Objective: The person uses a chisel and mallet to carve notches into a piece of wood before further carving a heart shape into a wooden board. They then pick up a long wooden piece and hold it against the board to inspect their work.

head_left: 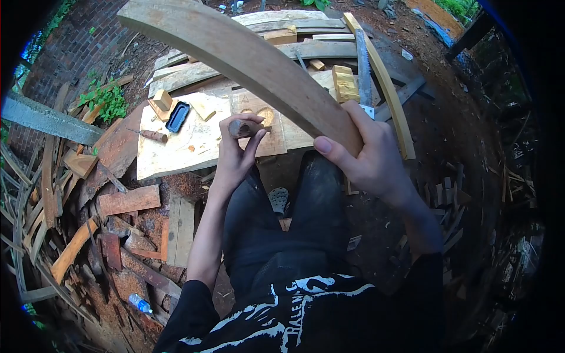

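Note:
A long wooden bar [235,56] slants across the upper middle of the view. My right hand [374,150] is closed round its lower right end. Lower and to the left, my left hand [238,147] grips a round wooden handle [242,128], seen end-on; the tool's far end is hard to make out. Beyond that hand, a flat board [276,138] with carved rounded hollows lies on the pale workbench [200,150]. On the bench's left part are a black tray [178,117], a small wooden block [162,100] and a tool with a wooden handle [154,136].
A saw [364,70] lies at the bench's right side beside a yellowish wood block [345,83] and a long curved strip [388,88]. Wood scraps [129,200] and a plastic bottle [140,303] lie on the ground at left. More offcuts are at right.

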{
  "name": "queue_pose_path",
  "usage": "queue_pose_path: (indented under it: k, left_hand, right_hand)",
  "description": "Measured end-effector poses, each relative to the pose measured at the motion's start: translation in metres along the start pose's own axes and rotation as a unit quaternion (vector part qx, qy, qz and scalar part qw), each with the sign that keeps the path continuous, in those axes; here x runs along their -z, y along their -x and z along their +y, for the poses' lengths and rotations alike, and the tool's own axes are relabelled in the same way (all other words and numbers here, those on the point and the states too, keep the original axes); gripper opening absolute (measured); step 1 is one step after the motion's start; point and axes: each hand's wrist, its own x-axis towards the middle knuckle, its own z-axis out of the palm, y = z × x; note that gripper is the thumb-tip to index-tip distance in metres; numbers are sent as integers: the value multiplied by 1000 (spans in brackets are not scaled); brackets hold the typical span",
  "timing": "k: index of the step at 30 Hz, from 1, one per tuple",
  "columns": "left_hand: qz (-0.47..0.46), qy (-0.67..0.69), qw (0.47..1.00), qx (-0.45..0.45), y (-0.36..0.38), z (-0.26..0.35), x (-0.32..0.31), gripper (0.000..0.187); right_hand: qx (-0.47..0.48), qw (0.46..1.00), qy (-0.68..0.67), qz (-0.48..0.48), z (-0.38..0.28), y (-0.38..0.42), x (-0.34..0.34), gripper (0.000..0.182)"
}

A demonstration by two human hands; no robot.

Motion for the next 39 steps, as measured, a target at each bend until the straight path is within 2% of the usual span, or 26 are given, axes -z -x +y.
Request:
queue_pose_path:
  k: [12, 21, 24, 26, 27, 29, 31, 33, 34, 36, 38, 39]
  left_hand:
    - [-10, 3, 1000, 1, 1, 1, 1, 46]
    - [-24, -10, 999, 30, -2, 8, 4, 43]
    - [-43, 7, 998, 45, -3, 1, 4, 44]
    - [-60, -34, 997, 45, -1, -10, 4, 45]
    - [-80, -74, 993, 46, 0, -15, 5, 46]
    - [-79, -67, 994, 39, 0, -19, 5, 45]
    - [-76, -61, 995, 37, -1, -18, 4, 45]
    - [-41, 28, 994, 99, -4, -5, 3, 41]
    - [-42, 28, 994, 100, -3, -10, 4, 41]
    - [-75, -43, 996, 14, -7, -18, 7, 42]
    - [-66, -41, 997, -8, -11, -16, 5, 37]
    - [-56, -37, 997, -30, -14, -13, 3, 33]
  right_hand:
    - [8, 1000, 3, 5, -4, -3, 1, 62]
    - [64, 998, 8, 20, -8, -5, 2, 58]
    - [90, 994, 62, 13, -8, -4, 5, 57]
    - [40, 974, 200, -103, -9, -6, 10, 56]
    - [40, 973, 202, -102, -5, -5, 11, 56]
    - [84, 949, 282, -113, 6, -3, 9, 57]
    - [91, 962, 242, -81, 5, 1, 9, 58]
    - [95, 974, 198, -51, 6, 7, 7, 60]
    - [105, 979, 170, -41, 8, 9, 4, 60]
    - [117, 982, 142, -30, 9, 8, 2, 60]
    - [67, 947, 280, -142, 8, 7, 2, 60]
    - [67, 947, 282, -141, 9, 8, 3, 60]
